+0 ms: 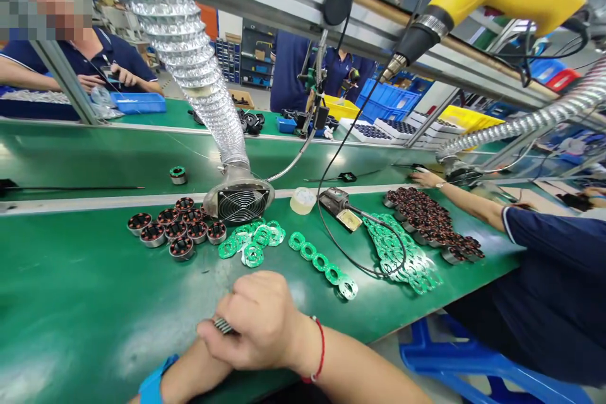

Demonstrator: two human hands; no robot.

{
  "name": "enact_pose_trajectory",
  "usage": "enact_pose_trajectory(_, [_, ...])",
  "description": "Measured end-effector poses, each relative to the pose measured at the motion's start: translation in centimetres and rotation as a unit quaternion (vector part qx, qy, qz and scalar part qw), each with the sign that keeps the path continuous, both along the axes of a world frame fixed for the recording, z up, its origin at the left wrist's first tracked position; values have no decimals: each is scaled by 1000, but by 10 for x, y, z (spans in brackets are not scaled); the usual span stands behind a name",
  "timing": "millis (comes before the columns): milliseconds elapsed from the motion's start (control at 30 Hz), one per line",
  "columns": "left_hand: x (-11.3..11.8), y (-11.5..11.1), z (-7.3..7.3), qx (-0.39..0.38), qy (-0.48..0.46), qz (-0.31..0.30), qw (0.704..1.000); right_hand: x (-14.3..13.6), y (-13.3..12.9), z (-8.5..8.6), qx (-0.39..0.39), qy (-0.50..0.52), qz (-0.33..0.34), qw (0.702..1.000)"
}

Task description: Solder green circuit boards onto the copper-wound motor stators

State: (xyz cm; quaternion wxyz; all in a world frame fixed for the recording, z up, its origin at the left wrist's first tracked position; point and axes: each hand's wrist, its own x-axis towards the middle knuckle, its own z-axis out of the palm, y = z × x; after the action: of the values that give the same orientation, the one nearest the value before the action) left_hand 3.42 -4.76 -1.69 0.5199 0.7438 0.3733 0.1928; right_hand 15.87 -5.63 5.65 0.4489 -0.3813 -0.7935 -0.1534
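Fingers (235, 312) of my right hand (265, 323) are curled tight across my left hand (206, 356), mostly covered, so I can't tell its grip. Beyond them I've got loose green ring-shaped boards (253, 256), silver-rimmed copper-coiled cores (176, 231) to the left, a black fan (242, 204) standing behind, a thin black cable (377, 274) looping rightward; and the small ridged grey metal piece (222, 326) peeks out between right thumb and forefinger.

Toward the bottom centre we see a thin red cord bracelet (323, 344) with a small silvery bead (313, 379) around the right wrist (305, 344). At lower left, we note a broad, bright blue band (154, 385) circling the left wrist (182, 375).
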Motion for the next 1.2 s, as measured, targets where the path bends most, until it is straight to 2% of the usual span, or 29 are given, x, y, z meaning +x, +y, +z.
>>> enact_pose_trajectory(67, [1,4,13,-48,22,-48,997,13,0,12,-37,-47,-24,998])
enact_pose_trajectory(100, [0,6,22,-85,32,-73,993,22,-1,20,-85,-67,-29,994])
enact_pose_trajectory(167, [-4,10,39,-164,32,-114,979,42,-3,34,-238,-67,-2,969])
enact_pose_trajectory(200, [-8,12,47,-195,12,-139,971,51,-4,39,-328,-40,32,943])
enact_pose_trajectory(267, [-14,14,56,-233,-35,-194,952,64,-2,37,-487,60,106,865])
enact_pose_trajectory(333, [-20,14,57,-291,-61,-224,928,66,2,22,-607,200,158,752])
enact_pose_trajectory(367, [-22,14,55,-316,-67,-225,919,64,4,10,-634,272,162,706])
enact_pose_trajectory(400, [-24,14,53,-335,-72,-218,914,59,5,-3,-645,328,156,673])
enact_pose_trajectory(433, [-26,14,51,-343,-75,-206,913,53,5,-15,-641,368,142,658])
enact_pose_trajectory(500, [-30,17,46,-334,-76,-175,923,42,5,-34,-623,403,113,661])
enact_pose_trajectory(567, [-32,21,43,-320,-63,-155,932,36,5,-42,-608,409,94,674])
enact_pose_trajectory(633, [-33,26,40,-316,-41,-152,936,33,4,-40,-608,369,103,696])
enact_pose_trajectory(733, [-33,27,37,-334,-12,-138,932,32,0,-32,-595,225,131,761])
enact_pose_trajectory(767, [-34,26,37,-342,3,-129,931,30,-3,-31,-589,190,138,773])
enact_pose_trajectory(800, [-35,24,37,-345,22,-119,931,28,-5,-32,-589,176,142,776])
enact_pose_trajectory(867, [-40,19,39,-332,46,-123,934,19,-10,-39,-611,186,136,757])
enact_pose_trajectory(933, [-47,17,41,-294,20,-151,944,10,-12,-49,-630,188,101,747])
enact_pose_trajectory(1000, [-54,18,42,-256,-31,-157,953,7,-9,-56,-625,164,45,761])
enact_pose_trajectory(1067, [-60,20,43,-252,-45,-126,959,13,2,-60,-604,124,-16,787])
enact_pose_trajectory(1133, [-63,23,43,-268,-20,-85,960,27,19,-61,-576,67,-86,810])
enact_pose_trajectory(1200, [-63,24,42,-285,9,-63,957,45,39,-61,-552,9,-152,819])
